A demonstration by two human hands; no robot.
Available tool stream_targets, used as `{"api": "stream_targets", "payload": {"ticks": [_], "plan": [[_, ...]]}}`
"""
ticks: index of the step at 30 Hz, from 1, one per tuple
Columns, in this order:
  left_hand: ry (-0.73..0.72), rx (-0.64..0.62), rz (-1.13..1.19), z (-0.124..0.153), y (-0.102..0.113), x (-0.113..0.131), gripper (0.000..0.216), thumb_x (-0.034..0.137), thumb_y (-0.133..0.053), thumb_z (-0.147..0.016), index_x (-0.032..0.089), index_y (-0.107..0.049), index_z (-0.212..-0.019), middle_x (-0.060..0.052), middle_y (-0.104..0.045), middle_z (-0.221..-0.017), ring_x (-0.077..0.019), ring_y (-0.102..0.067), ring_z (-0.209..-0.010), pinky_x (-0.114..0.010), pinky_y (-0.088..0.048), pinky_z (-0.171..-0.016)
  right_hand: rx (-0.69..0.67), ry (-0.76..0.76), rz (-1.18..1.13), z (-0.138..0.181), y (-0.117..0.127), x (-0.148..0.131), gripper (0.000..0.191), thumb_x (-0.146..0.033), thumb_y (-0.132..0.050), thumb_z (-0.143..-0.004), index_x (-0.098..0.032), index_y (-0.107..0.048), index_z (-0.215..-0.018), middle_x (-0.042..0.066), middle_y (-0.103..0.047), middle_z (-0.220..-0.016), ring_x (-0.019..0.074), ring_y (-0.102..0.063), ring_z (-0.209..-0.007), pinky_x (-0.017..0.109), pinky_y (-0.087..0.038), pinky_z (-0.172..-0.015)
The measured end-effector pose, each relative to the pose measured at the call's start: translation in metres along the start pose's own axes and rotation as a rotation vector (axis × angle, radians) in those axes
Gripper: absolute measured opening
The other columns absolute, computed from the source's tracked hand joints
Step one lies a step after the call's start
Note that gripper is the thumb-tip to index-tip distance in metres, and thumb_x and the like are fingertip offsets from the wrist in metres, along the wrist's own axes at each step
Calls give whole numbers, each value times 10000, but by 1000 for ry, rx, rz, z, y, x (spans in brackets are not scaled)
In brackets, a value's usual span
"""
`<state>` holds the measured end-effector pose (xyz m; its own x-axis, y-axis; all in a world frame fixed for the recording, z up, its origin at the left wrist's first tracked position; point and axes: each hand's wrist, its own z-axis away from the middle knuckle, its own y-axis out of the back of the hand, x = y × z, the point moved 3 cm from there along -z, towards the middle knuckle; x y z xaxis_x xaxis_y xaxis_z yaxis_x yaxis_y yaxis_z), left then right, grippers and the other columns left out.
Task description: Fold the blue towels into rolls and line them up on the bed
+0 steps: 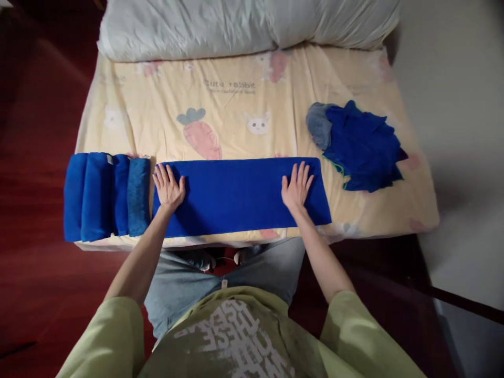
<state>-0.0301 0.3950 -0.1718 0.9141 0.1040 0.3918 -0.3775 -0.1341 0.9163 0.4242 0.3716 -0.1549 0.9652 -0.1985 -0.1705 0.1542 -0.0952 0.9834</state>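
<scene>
A blue towel [236, 197] lies spread flat in a long strip along the near edge of the bed. On its left end rests my left hand [168, 186], palm down with the fingers apart. My right hand [297, 186] presses flat near the towel's right end, its fingers also spread. Just left of the towel sit several rolled or folded blue towels [96, 194], side by side. To the right is a crumpled heap of blue cloths [362, 147], with a grey-blue cloth [319, 125] at its left side.
The bed wears a yellow sheet [142, 115] printed with carrots and rabbits. A pale grey quilt [236, 26] is bunched along the far side. A light wall [457, 131] stands at the right, and dark red floor [35, 210] shows at the left.
</scene>
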Motion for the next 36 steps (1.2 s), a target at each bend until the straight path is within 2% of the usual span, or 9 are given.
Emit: {"api": "stream_targets", "payload": {"ticks": [3,6,9,15,19,22,26,31,36], "plan": [[-159,-59,5,57,2,19,769,506,-338,-1074,32,-260,-1674,-188,-78,-1779,-321,15,-1665,-558,-24,-1353,-27,68,-113,99,6,-26,687,-487,-223,-1111,-157,-215,-1714,104,-128,-1793,271,-45,-1671,558,-118,-1339],[-226,-131,2,110,-2,27,712,483,-329,-1078,90,-316,-1672,-150,-137,-1777,-288,-38,-1667,-533,-71,-1359,-143,88,-208,188,-9,-43,673,-473,-260,-1105,-185,-238,-1712,119,-193,-1777,310,-113,-1664,613,-150,-1319],[-198,-157,-3,139,-7,29,682,448,-324,-1078,103,-341,-1666,-160,-170,-1767,-292,-75,-1665,-555,-88,-1353,-189,67,-250,236,-28,-53,696,-460,-309,-1100,-129,-230,-1707,164,-182,-1772,331,-109,-1662,616,-161,-1316],[-134,-77,15,166,-13,42,663,403,-319,-1081,65,-366,-1649,-193,-160,-1761,-325,-88,-1662,-575,-93,-1350,-121,59,-274,237,-35,-61,772,-453,-442,-1068,6,-261,-1663,251,-125,-1761,376,-31,-1660,607,-168,-1316],[-180,-43,36,214,-20,51,635,361,-373,-1068,85,-384,-1639,-208,-211,-1747,-346,-135,-1651,-611,-155,-1333,15,40,-458,245,-31,-62,595,-373,-483,-1042,-86,-485,-1563,235,-379,-1683,355,-259,-1612,589,-298,-1280],[-239,-32,30,253,-27,50,620,291,-416,-1043,95,-387,-1630,-218,-263,-1731,-349,-157,-1644,-626,-226,-1311,120,-88,-806,263,-37,-72,438,-396,-469,-1045,-146,-645,-1359,207,-665,-1377,284,-638,-1281,475,-551,-1078],[-286,-37,54,278,-27,47,651,189,-474,-971,135,-398,-1615,-197,-280,-1734,-340,-161,-1644,-610,-341,-1272,90,-249,-1256,276,-54,-96,443,-478,-566,-989,-143,-680,-1254,181,-712,-1240,198,-735,-888,350,-641,-786],[-293,-1,40,261,-8,52,438,193,-502,-967,158,-630,-1384,-195,-517,-1574,-355,-455,-1518,-553,-472,-1197,40,-400,-1539,263,-62,-117,579,-563,-653,-914,-123,-694,-1287,155,-772,-1094,210,-763,-844,359,-637,-807],[-418,-150,75,189,12,87,291,215,-461,-1015,212,-743,-1088,-117,-733,-1212,-292,-686,-1141,-479,-575,-1052,65,-479,-1546,253,-63,-133,664,-590,-636,-893,-94,-667,-1334,122,-766,-938,218,-743,-879,347,-612,-813]]}}
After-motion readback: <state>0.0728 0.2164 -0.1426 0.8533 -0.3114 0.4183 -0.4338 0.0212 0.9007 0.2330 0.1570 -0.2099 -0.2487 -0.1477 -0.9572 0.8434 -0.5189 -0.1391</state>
